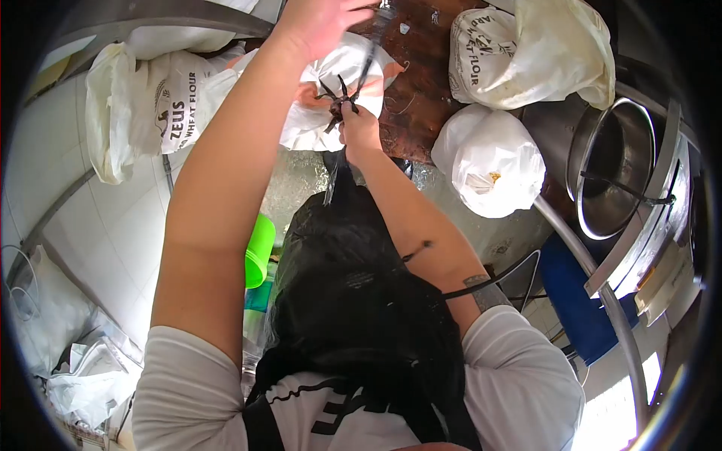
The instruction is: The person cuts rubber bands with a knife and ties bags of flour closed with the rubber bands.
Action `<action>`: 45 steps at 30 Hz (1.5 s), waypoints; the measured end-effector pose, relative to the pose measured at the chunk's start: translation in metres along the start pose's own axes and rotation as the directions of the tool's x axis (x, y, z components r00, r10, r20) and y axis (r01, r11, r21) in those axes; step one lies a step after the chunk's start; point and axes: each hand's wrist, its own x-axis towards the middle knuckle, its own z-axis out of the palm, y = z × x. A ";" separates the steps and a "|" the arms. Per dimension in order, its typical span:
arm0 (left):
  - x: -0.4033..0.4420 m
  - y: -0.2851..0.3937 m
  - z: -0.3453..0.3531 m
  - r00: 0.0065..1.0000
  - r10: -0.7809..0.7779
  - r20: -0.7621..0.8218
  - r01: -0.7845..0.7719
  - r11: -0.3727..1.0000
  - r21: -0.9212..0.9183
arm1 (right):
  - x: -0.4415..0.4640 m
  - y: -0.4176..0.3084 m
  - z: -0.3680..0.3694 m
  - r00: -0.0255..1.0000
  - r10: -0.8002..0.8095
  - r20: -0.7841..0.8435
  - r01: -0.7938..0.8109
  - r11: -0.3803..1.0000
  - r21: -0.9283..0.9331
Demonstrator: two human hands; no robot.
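Head: left hand (322,27) cropped; right hand (362,131) grips indistinct dark object (338,105).

A small, dark, spiky bundle (335,110) is sitting in the grip of the right fingers (353,119), showing against a white and orange bag (342,60) behind it. Several thin, blackish prongs are sticking out unevenly, some pointing up, others reaching sideways and down. From its upper right side, a narrow dark strand (368,64) is running upward at a slant, looking stretched fairly straight and blurring toward its top. The bundle's exact material is remaining unclear.
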 end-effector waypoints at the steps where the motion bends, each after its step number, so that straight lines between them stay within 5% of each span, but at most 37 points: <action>1: 0.003 -0.020 -0.001 0.947 0.234 -0.219 -0.153 0.930 0.335 | 0.001 0.002 0.004 0.998 -0.031 -0.051 0.031 0.999 0.009; 2: -0.005 -0.035 -0.031 0.988 0.128 -0.083 -0.012 0.608 0.794 | -0.001 -0.002 0.009 0.998 -0.033 -0.051 0.034 0.999 0.017; 3: -0.012 -0.063 -0.047 0.993 -0.079 -0.086 0.107 0.323 0.940 | -0.007 -0.010 0.015 0.989 -0.030 -0.145 0.031 0.999 0.006; 4: -0.025 -0.088 -0.061 0.956 -0.292 0.044 -0.096 -0.166 0.981 | -0.010 -0.014 0.019 0.971 -0.027 -0.239 0.026 1.000 -0.004; 5: -0.049 -0.106 -0.068 0.948 -0.305 0.093 -0.150 -0.169 0.974 | -0.003 -0.005 0.020 0.970 -0.026 -0.240 0.026 1.000 -0.001; 6: -0.069 -0.122 -0.076 0.959 -0.236 0.156 -0.249 -0.440 0.863 | 0.012 0.011 0.017 0.947 -0.104 -0.304 0.097 0.995 -0.037; 12: -0.076 -0.121 -0.074 0.985 -0.033 0.171 -0.170 -0.394 0.903 | 0.040 0.022 0.005 0.920 -0.226 -0.319 0.120 0.940 -0.319; 14: -0.075 -0.119 -0.079 0.985 0.076 0.152 -0.134 -0.205 0.970 | 0.033 0.001 0.000 0.944 -0.328 0.028 0.295 0.804 -0.516; 15: -0.077 -0.119 -0.086 0.948 0.218 0.230 -0.215 -0.089 0.972 | 0.014 -0.021 0.002 0.987 -0.035 0.158 0.102 0.890 -0.444; 16: -0.082 -0.119 -0.087 0.949 0.221 0.227 -0.211 -0.093 0.973 | 0.008 -0.031 -0.002 0.986 -0.035 0.164 0.105 0.890 -0.444; 18: -0.099 -0.117 -0.082 0.936 0.323 0.141 -0.139 -0.029 0.990 | -0.001 -0.042 -0.009 0.854 0.284 0.436 -0.220 0.956 -0.193; 22: -0.139 -0.101 -0.055 0.968 0.221 0.118 -0.116 -0.023 0.993 | 0.004 -0.038 -0.019 0.876 0.215 0.431 -0.217 0.975 -0.047; 24: -0.150 -0.099 -0.038 0.991 0.071 0.113 -0.126 0.231 0.965 | -0.001 -0.037 -0.017 0.870 0.172 0.462 -0.187 0.982 -0.014; 26: -0.140 -0.098 -0.039 0.988 0.099 0.123 -0.137 0.151 0.979 | 0.001 -0.035 -0.015 0.879 0.171 0.445 -0.133 0.984 -0.115; 28: -0.114 -0.093 -0.046 0.980 -0.191 -0.059 0.033 -0.138 0.990 | 0.011 -0.031 -0.021 0.884 0.168 0.436 -0.150 0.986 -0.077; 30: -0.094 -0.093 -0.063 0.973 -0.230 0.036 -0.081 -0.189 0.979 | 0.012 -0.023 -0.024 0.928 -0.101 0.358 0.229 0.913 -0.336; 31: -0.083 -0.082 -0.060 0.964 -0.266 0.015 -0.079 -0.233 0.969 | 0.010 -0.013 -0.025 0.834 -0.444 0.328 0.550 0.616 -0.564; 38: -0.031 -0.087 -0.142 0.978 -0.198 0.066 -0.130 -0.332 0.934 | 0.002 0.036 -0.041 0.893 -0.332 0.304 0.398 0.266 -0.878; 39: -0.030 -0.090 -0.144 0.972 -0.235 -0.027 -0.044 -0.293 0.955 | 0.002 0.040 -0.048 0.896 -0.329 0.297 0.391 0.274 -0.879; 41: -0.042 -0.086 -0.135 0.965 -0.254 0.072 -0.144 -0.279 0.949 | -0.005 0.039 -0.063 0.894 -0.296 0.336 0.410 0.243 -0.879; 44: -0.081 -0.085 -0.093 0.979 -0.172 -0.108 0.075 -0.191 0.979 | -0.013 0.026 -0.072 0.888 -0.312 0.338 0.439 0.351 -0.827; 45: -0.104 -0.086 -0.078 0.986 -0.167 -0.024 -0.004 -0.166 0.986 | -0.009 0.015 -0.073 0.884 -0.317 0.342 0.445 0.350 -0.824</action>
